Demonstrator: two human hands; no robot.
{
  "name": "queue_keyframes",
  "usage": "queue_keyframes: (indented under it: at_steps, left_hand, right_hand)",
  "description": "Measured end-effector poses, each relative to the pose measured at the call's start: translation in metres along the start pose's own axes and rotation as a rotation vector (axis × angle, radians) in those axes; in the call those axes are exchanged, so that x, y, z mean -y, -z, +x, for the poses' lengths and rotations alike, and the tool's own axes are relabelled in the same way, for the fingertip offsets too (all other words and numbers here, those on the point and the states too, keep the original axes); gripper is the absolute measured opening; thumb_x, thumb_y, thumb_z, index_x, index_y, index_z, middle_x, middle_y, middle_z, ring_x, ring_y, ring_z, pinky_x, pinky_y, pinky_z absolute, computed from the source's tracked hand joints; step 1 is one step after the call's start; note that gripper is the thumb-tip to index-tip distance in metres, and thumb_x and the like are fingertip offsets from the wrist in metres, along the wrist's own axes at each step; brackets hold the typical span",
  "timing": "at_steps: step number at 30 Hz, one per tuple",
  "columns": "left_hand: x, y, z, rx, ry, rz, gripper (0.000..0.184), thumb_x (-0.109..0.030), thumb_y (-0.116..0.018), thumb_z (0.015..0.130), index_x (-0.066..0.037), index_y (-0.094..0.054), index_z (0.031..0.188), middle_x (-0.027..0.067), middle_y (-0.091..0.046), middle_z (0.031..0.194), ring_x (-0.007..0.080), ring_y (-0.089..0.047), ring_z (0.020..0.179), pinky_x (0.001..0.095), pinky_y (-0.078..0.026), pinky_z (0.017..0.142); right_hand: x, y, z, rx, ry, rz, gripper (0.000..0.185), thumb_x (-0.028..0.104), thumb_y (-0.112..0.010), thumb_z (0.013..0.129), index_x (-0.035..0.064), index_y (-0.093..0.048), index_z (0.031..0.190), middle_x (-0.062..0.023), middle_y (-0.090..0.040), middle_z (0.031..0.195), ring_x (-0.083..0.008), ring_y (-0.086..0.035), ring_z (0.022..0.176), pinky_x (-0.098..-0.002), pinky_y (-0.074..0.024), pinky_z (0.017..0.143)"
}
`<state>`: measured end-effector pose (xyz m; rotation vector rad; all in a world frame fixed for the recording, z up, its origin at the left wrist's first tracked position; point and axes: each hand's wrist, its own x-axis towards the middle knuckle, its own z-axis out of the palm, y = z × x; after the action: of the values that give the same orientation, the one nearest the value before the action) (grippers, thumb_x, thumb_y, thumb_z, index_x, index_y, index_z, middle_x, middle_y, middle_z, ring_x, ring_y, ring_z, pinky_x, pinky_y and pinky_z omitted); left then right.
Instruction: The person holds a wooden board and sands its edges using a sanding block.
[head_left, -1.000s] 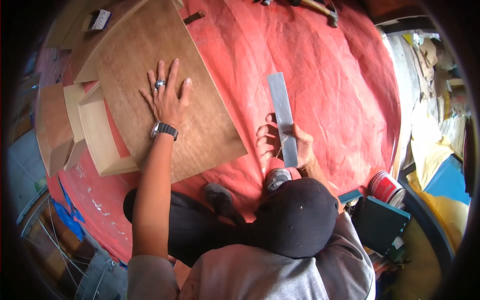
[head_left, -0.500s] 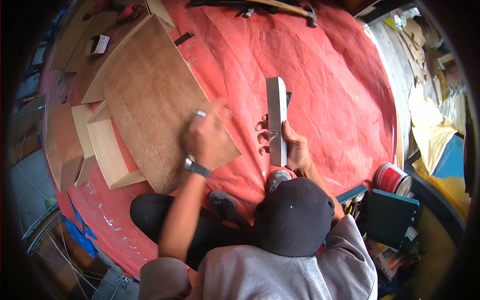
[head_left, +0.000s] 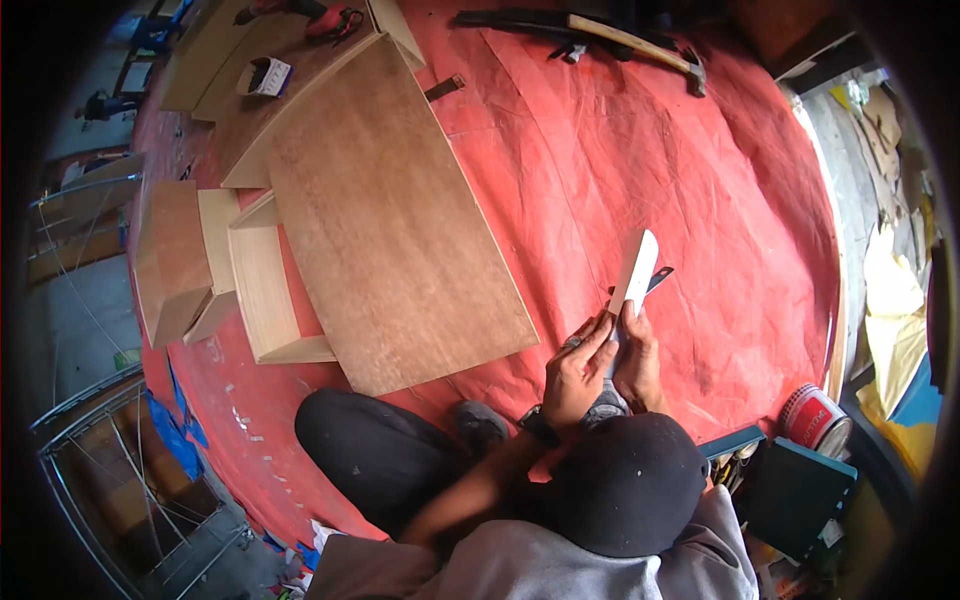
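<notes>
In front of my body, my right hand [head_left: 641,362] is closed around a long, narrow, pale piece with a rounded end [head_left: 636,265], its thumb along the side. My left hand [head_left: 582,374], with a ring and a dark wristwatch, is closed against the lower part of the same piece, fingers bent. The piece tilts up and slightly right. A thin dark strip [head_left: 660,278] sticks out from behind it; its kind is not clear. Fingers cover the piece's lower end. Left of the hands lies a large brown wooden panel [head_left: 390,230] on an assembled wooden frame.
Wooden box parts [head_left: 268,290] stand at left. A red power tool [head_left: 333,24] and a small box [head_left: 268,78] rest on wood at upper left. A hammer [head_left: 640,45] lies on the red sheet [head_left: 740,200]. At right are a paint can [head_left: 815,418] and a dark toolbox [head_left: 800,490].
My left hand has left the wooden panel and come over to the pale piece, which both hands now hold. The piece has tilted right. The whole view has shifted, too.
</notes>
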<state>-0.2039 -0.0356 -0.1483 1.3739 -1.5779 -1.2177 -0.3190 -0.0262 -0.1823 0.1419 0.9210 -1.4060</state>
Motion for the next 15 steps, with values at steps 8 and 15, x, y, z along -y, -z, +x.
queue_keyframes:
  at_steps: [8,15]
  left_hand:
    - [0.010,0.013,-0.021,0.096,0.283,0.162,0.022,-0.012,-0.067,0.104,0.007,-0.075,0.111,0.0182,-0.078,0.100,0.0225,-0.072,0.085,0.0339,-0.057,0.078]
    - [0.029,0.012,-0.019,0.118,0.528,-0.401,0.033,-0.021,-0.062,0.109,0.003,-0.067,0.131,-0.0013,-0.069,0.110,0.0030,-0.060,0.094,0.0221,-0.050,0.083]
  right_hand:
    - [-0.006,0.001,-0.010,-0.159,0.045,-0.094,0.024,0.021,-0.061,0.106,0.0105,-0.058,0.128,0.0030,-0.063,0.100,-0.0101,-0.058,0.092,-0.0283,-0.0464,0.084]
    - [-0.005,0.012,-0.016,-0.066,-0.002,-0.145,0.031,0.018,-0.065,0.104,0.0035,-0.060,0.131,-0.0002,-0.066,0.102,-0.0116,-0.060,0.091,-0.0295,-0.0483,0.084]
